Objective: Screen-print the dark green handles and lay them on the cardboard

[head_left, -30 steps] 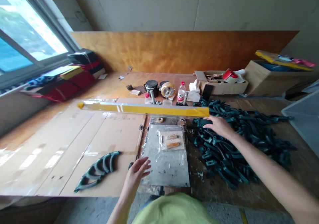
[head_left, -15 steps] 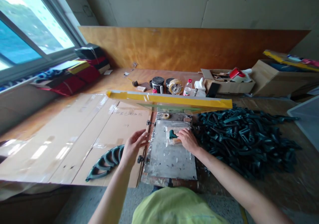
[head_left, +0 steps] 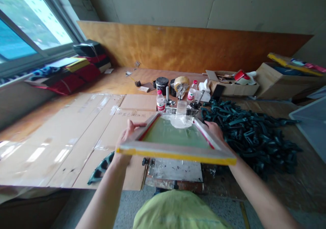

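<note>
A wooden screen-printing frame (head_left: 175, 151) with green mesh and a yellow-taped front edge is tilted down over a grey metal base plate (head_left: 178, 170). My left hand (head_left: 127, 135) grips the frame's left side rail, fingers wrapped over it. On the right side rail rests my right hand (head_left: 214, 129), closed on it. A dark green curved plastic part (head_left: 100, 169) lies on the cardboard just left of my left forearm. Whatever lies on the plate under the mesh is hidden.
A big heap of dark green plastic parts (head_left: 252, 134) fills the bench to the right. Behind the frame stand small bottles (head_left: 160, 103), black ink cans (head_left: 162, 84) and a tape roll (head_left: 181, 83). Cardboard sheets (head_left: 76, 134) cover the left; boxes (head_left: 230, 84) at back right.
The frame was raised edge-on; now it has swung down toward me over the plate. My right hand left the small piece on the plate, and both hands took hold of the frame's sides.
</note>
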A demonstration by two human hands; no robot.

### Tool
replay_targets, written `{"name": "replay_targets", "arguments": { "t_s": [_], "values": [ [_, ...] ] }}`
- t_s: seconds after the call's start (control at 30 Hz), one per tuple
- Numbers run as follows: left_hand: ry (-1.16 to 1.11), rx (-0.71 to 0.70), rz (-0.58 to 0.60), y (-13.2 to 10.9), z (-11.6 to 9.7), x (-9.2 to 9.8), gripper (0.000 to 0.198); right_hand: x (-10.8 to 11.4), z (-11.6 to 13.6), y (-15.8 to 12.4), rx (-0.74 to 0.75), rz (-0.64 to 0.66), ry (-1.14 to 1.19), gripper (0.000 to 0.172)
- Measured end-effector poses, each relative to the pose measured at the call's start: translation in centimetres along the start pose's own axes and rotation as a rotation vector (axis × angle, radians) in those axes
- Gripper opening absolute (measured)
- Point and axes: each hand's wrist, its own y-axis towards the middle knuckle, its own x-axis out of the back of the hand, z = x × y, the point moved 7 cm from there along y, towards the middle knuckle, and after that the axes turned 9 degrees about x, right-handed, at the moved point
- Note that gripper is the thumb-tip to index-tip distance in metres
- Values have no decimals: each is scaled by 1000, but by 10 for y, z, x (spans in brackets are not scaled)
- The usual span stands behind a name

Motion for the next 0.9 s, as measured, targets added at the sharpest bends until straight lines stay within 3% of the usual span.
{"name": "replay_targets", "arguments": {
  "t_s": [0.07,0.17,0.23,0.33,0.43,0.5,0.57,0.77,0.9],
  "values": [
    [80,174,42,-13,43,11,57,26,-12,4,-111,-121,75,41],
    [94,327,129,-24,101,14,72,60,23,28,-24,-339,196,42],
    [87,347,122,-23,130,13,90,66,61,51,108,-329,183,49],
    [107,340,91,-15,158,11,98,54,93,80,128,-132,130,41],
    [114,343,98,-11,170,10,91,34,100,88,67,107,87,25],
    [105,348,100,-10,173,12,86,25,102,81,55,181,61,18],
    [92,352,106,-10,176,14,83,21,111,67,125,165,53,17],
    [88,349,112,-7,185,17,79,18,137,7,568,144,114,28],
    [99,338,91,-6,187,18,77,24,132,11,620,144,168,19]
  ]
}}
